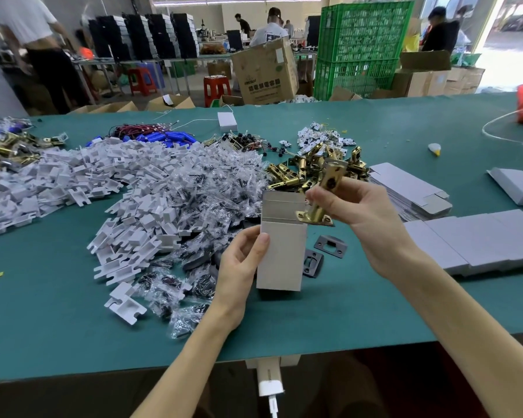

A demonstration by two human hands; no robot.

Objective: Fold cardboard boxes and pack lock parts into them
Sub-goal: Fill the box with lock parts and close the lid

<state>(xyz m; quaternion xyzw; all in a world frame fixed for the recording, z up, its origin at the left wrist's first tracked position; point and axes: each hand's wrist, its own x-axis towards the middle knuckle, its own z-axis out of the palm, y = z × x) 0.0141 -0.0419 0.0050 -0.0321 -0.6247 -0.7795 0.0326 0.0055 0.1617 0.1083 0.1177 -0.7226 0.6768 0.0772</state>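
Note:
My left hand (242, 260) grips a small white cardboard box (281, 251), held upright above the green table (58, 327) with its top flaps open. My right hand (354, 206) pinches a brass latch bolt (323, 191) just right of the box's open top, its square plate end low beside the flaps. Two dark strike plates (329, 245) lie on the table just behind and right of the box. A pile of brass latches (308, 170) sits farther back.
White plastic inserts (103, 182) and clear screw bags (206, 200) cover the left and middle. Flat box blanks (411, 188) and finished white boxes (480, 242) lie on the right. Blue batteries (163, 137) and wires sit at the back. People, crates and cartons stand beyond the table.

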